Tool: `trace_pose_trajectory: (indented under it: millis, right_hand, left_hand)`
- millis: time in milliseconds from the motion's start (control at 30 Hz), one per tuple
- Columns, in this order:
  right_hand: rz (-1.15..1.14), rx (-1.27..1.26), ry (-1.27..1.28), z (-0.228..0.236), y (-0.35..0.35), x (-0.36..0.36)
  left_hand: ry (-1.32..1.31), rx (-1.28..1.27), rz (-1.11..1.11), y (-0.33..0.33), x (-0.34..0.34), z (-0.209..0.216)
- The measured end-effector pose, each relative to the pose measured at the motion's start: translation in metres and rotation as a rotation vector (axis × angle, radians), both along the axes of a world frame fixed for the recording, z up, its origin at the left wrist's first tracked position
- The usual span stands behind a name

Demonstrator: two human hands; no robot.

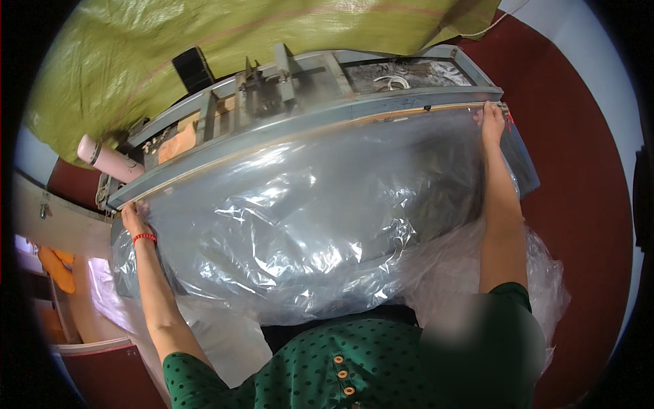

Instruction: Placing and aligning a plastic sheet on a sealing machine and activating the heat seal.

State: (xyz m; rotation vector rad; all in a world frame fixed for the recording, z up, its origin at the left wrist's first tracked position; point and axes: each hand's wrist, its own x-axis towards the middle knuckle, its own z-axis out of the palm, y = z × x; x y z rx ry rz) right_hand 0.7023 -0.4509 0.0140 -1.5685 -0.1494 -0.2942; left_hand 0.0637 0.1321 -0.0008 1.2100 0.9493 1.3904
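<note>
A wide sheet of clear plastic film (300, 211) is stretched in front of me, its far edge along a long grey metal bar (306, 126) with a thin tan strip. My left hand (135, 217), with a red beaded bracelet at the wrist, pinches the film's far left corner at the bar's left end. At the right end, my right hand (492, 124) is closed on the opposite corner. The film sags in shiny wrinkles toward my body. Fingertips of both hands are partly hidden.
Behind the bar lies a metal frame (334, 71) with crosspieces. A pink bottle (109, 160) leans at its left end, and a black phone (193, 69) rests on yellow-green woven sheeting (266, 31). More loose film (545, 273) hangs at the right, above dark red floor (579, 225).
</note>
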Motion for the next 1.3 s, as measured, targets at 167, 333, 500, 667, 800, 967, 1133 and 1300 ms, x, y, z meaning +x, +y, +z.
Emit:
trace_pose_trajectory:
  millis: [167, 333, 500, 667, 800, 967, 1133, 1300]
  right_hand:
    - [0.061, -0.377, -0.233, 0.029, -0.042, -0.025]
    - [-0.463, -0.593, -0.220, 0.057, -0.112, -0.072]
    - [-0.412, -0.644, -0.739, 0.116, -0.023, -0.157]
    - [0.794, -0.456, -0.776, 0.115, 0.157, -0.336]
    - [0.945, -0.471, -0.949, 0.093, 0.244, -0.446]
    - [1.532, -0.372, -0.208, 0.054, 0.227, -0.418]
    - [0.903, -0.494, -0.166, 0.041, 0.089, -0.252]
    - [0.106, -0.474, -0.122, 0.043, -0.103, -0.095]
  left_hand:
    - [0.266, 0.060, -0.174, -0.039, -0.010, 0.032]
    - [0.344, 0.238, -0.355, -0.117, -0.021, 0.067]
    - [0.295, 0.258, -0.436, -0.193, -0.031, 0.097]
    - [0.335, 0.268, -0.484, -0.236, -0.045, 0.125]
    - [0.425, 0.409, -0.464, -0.256, -0.063, 0.135]
    - [1.298, 0.603, -0.623, -0.224, -0.123, 0.123]
    - [1.404, 0.245, -0.802, -0.200, -0.199, 0.031]
    - [1.473, 0.109, -0.627, -0.155, -0.241, -0.007]
